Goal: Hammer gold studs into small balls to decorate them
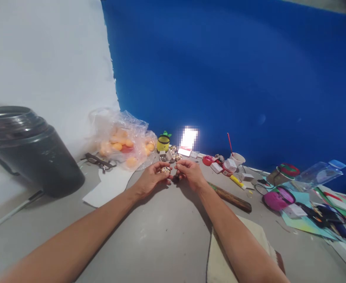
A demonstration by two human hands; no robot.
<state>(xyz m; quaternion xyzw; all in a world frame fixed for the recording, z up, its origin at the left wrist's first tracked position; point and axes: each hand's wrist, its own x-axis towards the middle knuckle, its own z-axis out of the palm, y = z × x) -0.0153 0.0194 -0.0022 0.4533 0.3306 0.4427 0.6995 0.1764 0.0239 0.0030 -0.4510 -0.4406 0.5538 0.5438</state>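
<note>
Two hands at work near the back of a grey worktop [167,243]. The left hand [149,180] pinches a gold patterned ornament [165,169] between thumb and fingers, above the worktop and just left of the right hand [192,175]. The right hand is curled, thumb near forefinger; a small dark piece [176,179] shows at its fingers (whether gripped or merely beside them cannot be told).

Principal hazard: the ornament is rounded and probably smooth, so a loosened pinch could let it drop and roll among the similar gold pieces [178,157] just beyond the fingertips. The dark piece, being so small, could easily be lost beneath the hand. An outward swing of the right forearm might nudge the wooden stick [233,199] or drag the beige cloth [254,232] under it.

Limits of movement: the blue wall [220,78] closes the far side; white paper [111,186] and black eyeglasses [99,161] bound the left. The widest open room lies between the forearms, toward the person.
</note>
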